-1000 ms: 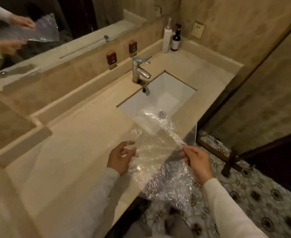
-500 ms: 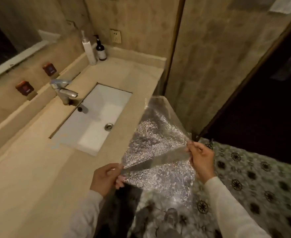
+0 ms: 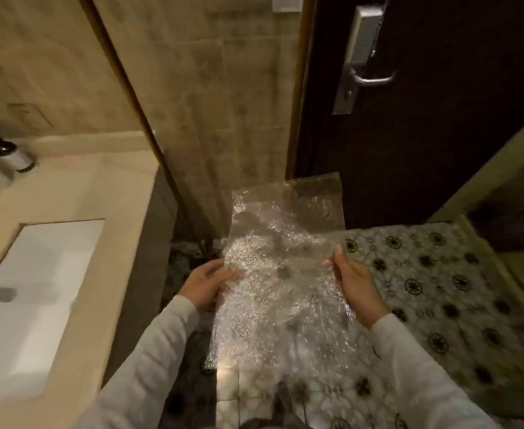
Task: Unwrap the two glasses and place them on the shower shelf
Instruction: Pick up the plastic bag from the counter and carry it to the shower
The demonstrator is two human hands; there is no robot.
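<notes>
Bubble wrap [image 3: 282, 283] hangs spread out between both hands, a clear, crinkled sheet held above the patterned floor tiles [image 3: 434, 292]. The left hand [image 3: 206, 283] pinches the sheet's left edge, thumb on the near face and fingers curled behind it. The right hand [image 3: 358, 291] grips the right edge the same way, thumb tip raised at the sheet's upper right part. Both wrists wear pale long sleeves [image 3: 149, 363] that run back toward the near edge of the view. The sheet's far end rises in front of the dark wooden door [image 3: 440, 144], and its near end droops toward the floor, where the tiles show through it. No glass can be seen in the wrap or anywhere else in view, so where the glasses are cannot be told.

To the left stands a beige stone counter [image 3: 106, 193] with a white sink basin [image 3: 35, 292] set into it. At the far left corner of the counter a dark-capped pump bottle [image 3: 10, 154] is blurred. A beige tiled wall [image 3: 223, 103] fills the middle of the far side, between the counter and the door. On the door sits a metal lever handle [image 3: 367, 78] with a long backplate.
</notes>
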